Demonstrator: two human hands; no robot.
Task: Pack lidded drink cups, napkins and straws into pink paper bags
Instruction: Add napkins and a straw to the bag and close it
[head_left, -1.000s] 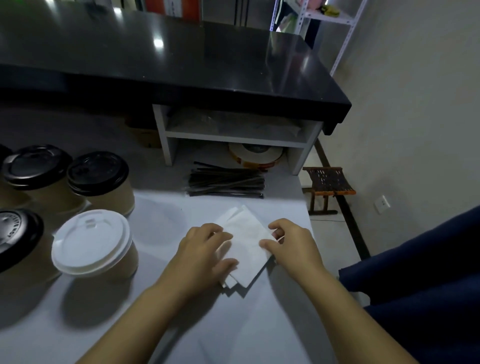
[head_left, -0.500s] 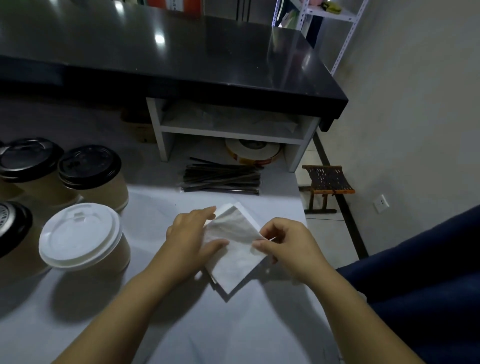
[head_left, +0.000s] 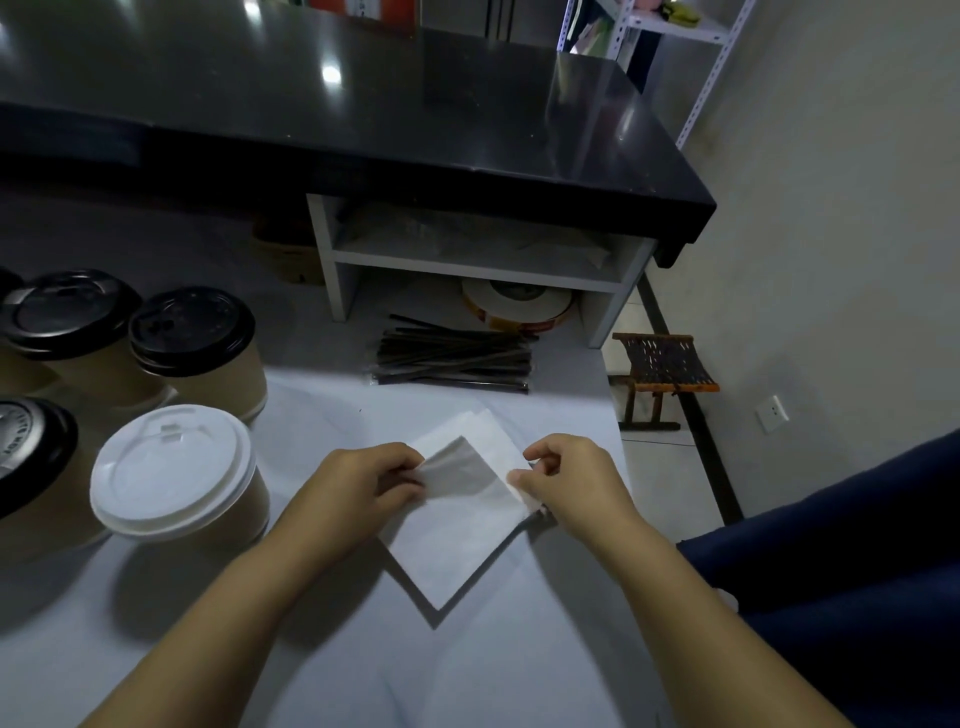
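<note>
A white napkin (head_left: 457, 525) hangs just above the pale table (head_left: 363, 649), one corner pointing down. My left hand (head_left: 358, 486) pinches its left edge and my right hand (head_left: 566, 478) pinches its right edge. Under it, a small stack of white napkins (head_left: 485, 423) lies flat on the table. A bundle of dark wrapped straws (head_left: 452, 358) lies beyond the napkins. At the left stand brown paper cups: one with a white lid (head_left: 174, 470) nearest my left hand, and others with black lids (head_left: 192, 330). No pink bag is in view.
A white shelf unit (head_left: 467, 260) sits under a black counter (head_left: 363, 119) at the back, with a roll of tape (head_left: 519, 306) beneath it. The table's right edge drops to the floor, where a small wooden stool (head_left: 665, 364) stands. Dark blue cloth (head_left: 841, 571) fills the right.
The hands pressed on the flat napkin stack a second ago. They have since peeled off the top napkin and lifted it off the stack, held by its two side edges.
</note>
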